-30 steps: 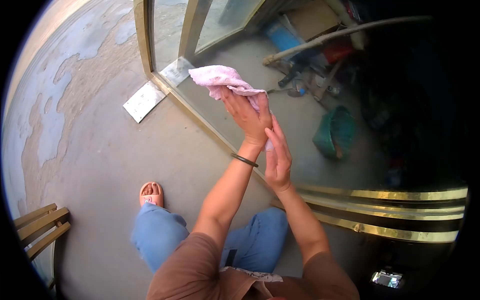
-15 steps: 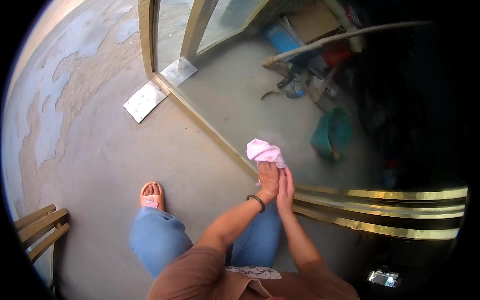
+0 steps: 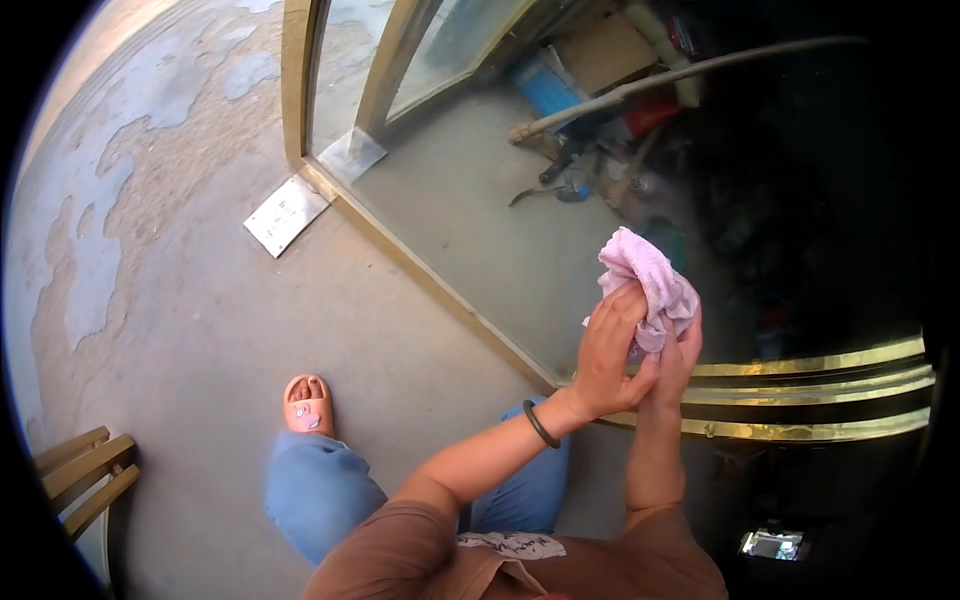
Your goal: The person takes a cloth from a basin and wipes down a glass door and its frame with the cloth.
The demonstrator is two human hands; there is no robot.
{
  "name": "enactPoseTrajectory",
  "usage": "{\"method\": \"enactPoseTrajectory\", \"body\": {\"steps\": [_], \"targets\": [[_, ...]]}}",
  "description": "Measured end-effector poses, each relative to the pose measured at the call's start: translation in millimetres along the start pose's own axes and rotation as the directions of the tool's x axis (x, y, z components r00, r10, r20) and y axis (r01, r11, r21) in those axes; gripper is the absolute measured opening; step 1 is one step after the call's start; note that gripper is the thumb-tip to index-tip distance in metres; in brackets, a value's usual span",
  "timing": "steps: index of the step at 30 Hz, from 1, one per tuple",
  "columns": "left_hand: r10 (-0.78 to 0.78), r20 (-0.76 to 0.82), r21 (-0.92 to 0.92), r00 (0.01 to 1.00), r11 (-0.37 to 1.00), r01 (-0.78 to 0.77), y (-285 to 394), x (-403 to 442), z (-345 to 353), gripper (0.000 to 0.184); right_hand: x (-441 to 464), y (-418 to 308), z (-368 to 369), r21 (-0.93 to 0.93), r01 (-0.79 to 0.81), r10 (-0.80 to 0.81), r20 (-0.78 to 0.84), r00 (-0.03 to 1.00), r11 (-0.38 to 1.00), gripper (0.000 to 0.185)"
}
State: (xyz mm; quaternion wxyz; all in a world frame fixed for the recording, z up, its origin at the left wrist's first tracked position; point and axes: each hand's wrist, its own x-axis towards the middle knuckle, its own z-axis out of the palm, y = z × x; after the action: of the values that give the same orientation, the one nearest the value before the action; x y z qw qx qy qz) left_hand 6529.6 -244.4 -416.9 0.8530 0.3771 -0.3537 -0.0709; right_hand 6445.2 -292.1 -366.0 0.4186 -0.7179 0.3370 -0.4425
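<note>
A crumpled pink cloth (image 3: 648, 278) is bunched up against or just in front of the glass pane (image 3: 460, 230), right of centre. My left hand (image 3: 608, 358), with a dark bangle at its wrist, is closed on the cloth's lower left side. Close beside it, my right hand (image 3: 682, 358) grips the cloth from the lower right. The two hands meet below the cloth, and some fingertips are hidden in its folds.
Gold-coloured bars (image 3: 800, 428) run to the right. Behind the glass lie a long stick (image 3: 660, 78), a cardboard box (image 3: 603, 48) and a blue item (image 3: 548, 86). A white plate (image 3: 286, 215) sits by the frame corner. Slatted wood-coloured bars (image 3: 88, 470) stand at lower left.
Both hands and the cloth first came down from the upper middle, then moved right and up. The cloth now hides most of the green bucket behind the glass.
</note>
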Motion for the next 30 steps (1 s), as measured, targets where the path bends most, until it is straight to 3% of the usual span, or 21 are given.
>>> {"method": "enactPoseTrajectory", "body": {"steps": [1, 2, 3, 5, 7, 8, 9, 11, 12, 14, 17, 18, 20, 22, 26, 28, 30], "targets": [[0.078, 0.005, 0.081, 0.997, 0.994, -0.079, -0.5, 6.4, -4.5, 0.065, 15.7, -19.8, 13.1, -0.216, 0.215, -0.221, -0.005, 0.975, 0.952, 0.048], [0.059, 0.061, 0.138, 0.996, 0.988, -0.067, -6.8, 6.6, -12.6, 0.063, 33.5, -36.9, 23.8, -0.495, 0.521, -0.530, 0.138, 0.837, 0.695, 0.052], [-0.049, -0.038, 0.029, 0.998, 0.998, 0.050, -13.4, 9.3, -12.1, 0.062, 51.2, -47.9, 33.6, -0.650, 0.710, -0.708, 0.364, 0.605, 0.273, 0.056], [-0.286, -0.192, -0.212, 0.939, 0.946, 0.245, -25.2, 18.9, -11.5, 0.059, 75.4, -52.0, 46.8, -0.694, 0.718, -0.692, 0.545, 0.474, -0.056, 0.057], [-0.342, -0.292, -0.273, 0.893, 0.925, 0.264, -31.5, 34.2, -25.7, 0.057, 87.8, -35.2, 63.2, -0.714, 0.682, -0.675, 0.582, 0.454, -0.157, 0.051], [-0.370, -0.344, -0.304, 0.863, 0.913, 0.271, -34.0, 39.5, -33.4, 0.057, 82.5, -24.8, 71.0, -0.696, 0.700, -0.621, 0.622, 0.476, -0.161, 0.047], [-0.314, -0.364, -0.127, 0.877, 0.949, 0.287, -41.3, 39.0, -38.0, 0.057, 71.6, -8.6, 81.3, -0.656, 0.750, -0.543, 0.663, 0.516, -0.088, 0.038], [-0.210, -0.359, 0.231, 0.910, 0.924, 0.304, -70.6, 20.2, -44.1, 0.058, 48.4, 64.3, 85.3, -0.543, 0.825, -0.334, 0.815, 0.473, -0.156, 0.047], [-0.370, -0.480, 0.217, 0.795, 0.828, 0.516, -95.3, -0.5, -41.2, 0.061, 35.4, 106.5, 87.6, -0.486, 0.853, -0.265, 0.862, 0.432, -0.190, 0.050], [-0.749, -0.480, 0.089, 0.458, 0.477, 0.874, -137.6, -38.6, -68.0, 0.067, 10.8, 185.3, 84.9, -0.303, 0.952, -0.039, 0.953, 0.302, -0.040, 0.057], [-0.744, -0.251, -0.074, 0.619, 0.653, 0.754, -178.6, -93.4, -102.7, 0.075, -3.5, 216.9, 98.5, -0.103, 0.968, 0.241, 0.958, 0.159, -0.229, 0.058], [-0.564, -0.359, 0.339, 0.744, 0.663, 0.667, -195.3, -103.4, -94.4, 0.080, 9.1, 210.7, 104.2, -0.049, 0.963, 0.265, 0.956, 0.122, -0.265, 0.058], [-0.421, -0.330, 0.373, 0.845, 0.764, 0.526, -170.6, -54.8, -101.8, 0.091, 39.4, 150.8, 136.4, -0.214, 0.950, 0.075, 0.969, 0.236, -0.226, 0.057], [-0.290, -0.321, 0.324, 0.902, 0.861, 0.392, -123.9, 31.8, -112.2, 0.097, 71.3, 84.0, 180.5, -0.350, 0.893, -0.142, 0.936, 0.322, -0.283, 0.055], [-0.458, -0.414, 0.145, 0.787, 0.820, 0.553, -133.2, 28.0, -112.2, 0.096, 86.5, 85.4, 213.7, -0.400, 0.790, -0.141, 0.914, 0.380, -0.465, 0.053], [-0.534, -0.444, 0.044, 0.720, 0.789, 0.613, -140.3, 22.3, -111.9, 0.095, 53.2, 167.9, 182.9, -0.286, 0.832, -0.011, 0.948, 0.319, -0.476, 0.051], [-0.623, -0.396, 0.112, 0.675, 0.696, 0.709, -181.1, -53.1, -111.1, 0.079, 30.7, 188.8, 167.1, -0.253, 0.870, 0.063, 0.950, 0.306, -0.423, 0.050]]}}
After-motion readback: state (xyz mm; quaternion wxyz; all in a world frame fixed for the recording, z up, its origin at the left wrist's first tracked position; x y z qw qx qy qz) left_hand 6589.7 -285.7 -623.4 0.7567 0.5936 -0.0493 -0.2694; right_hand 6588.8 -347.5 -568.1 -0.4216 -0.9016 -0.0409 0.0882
